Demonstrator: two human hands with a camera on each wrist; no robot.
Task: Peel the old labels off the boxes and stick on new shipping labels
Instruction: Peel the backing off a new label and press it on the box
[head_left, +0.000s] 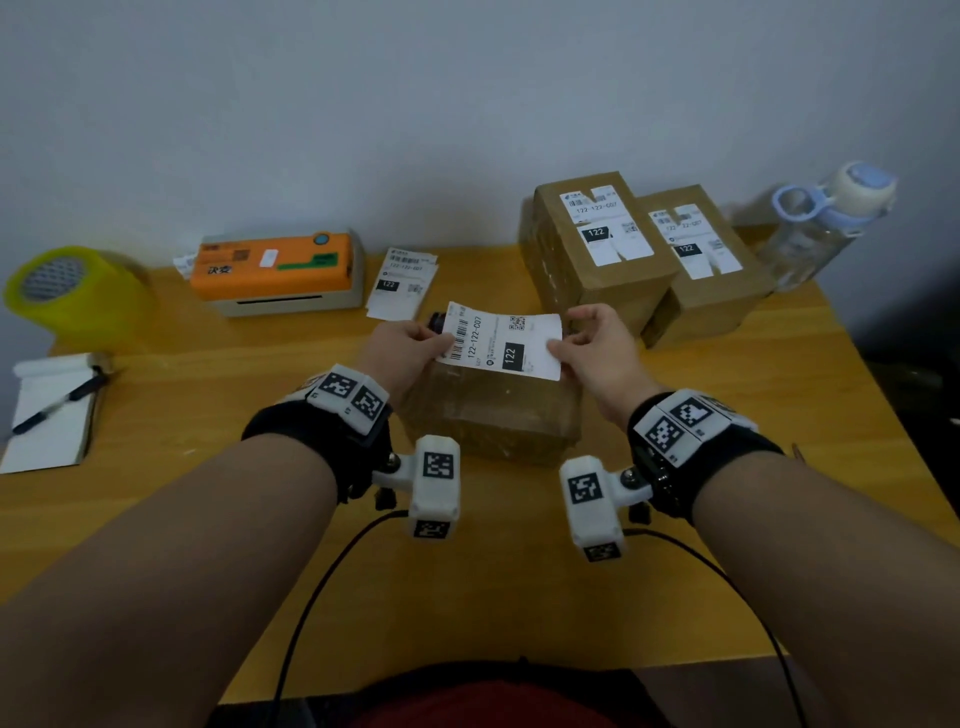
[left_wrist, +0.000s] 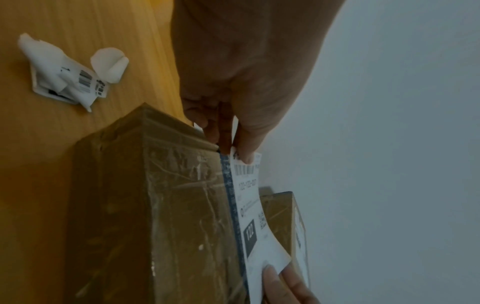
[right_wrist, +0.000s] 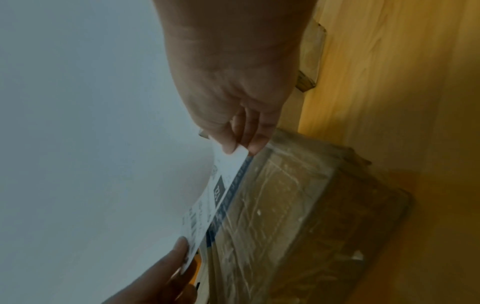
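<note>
A wooden table (head_left: 208, 519) carries a tape-wrapped cardboard box (head_left: 493, 415), its top partly hidden by a shipping label (head_left: 501, 340) held just above, long axis running left to right. Left hand (head_left: 402, 345) and right hand (head_left: 592, 340) each pinch one short end in a closed grip.

A box (head_left: 493, 415) sits mid-worktop (head_left: 208, 519), a label (head_left: 501, 340) held over its top between both hands. Two more boxes (head_left: 592, 249) stand behind to the right, a bottle (head_left: 821, 228) right of them. The printer (head_left: 280, 273) lies behind left, spare labels (head_left: 400, 283) beside it; tape roll (head_left: 67, 291) and notepad (head_left: 52, 415) lie far left.
</note>
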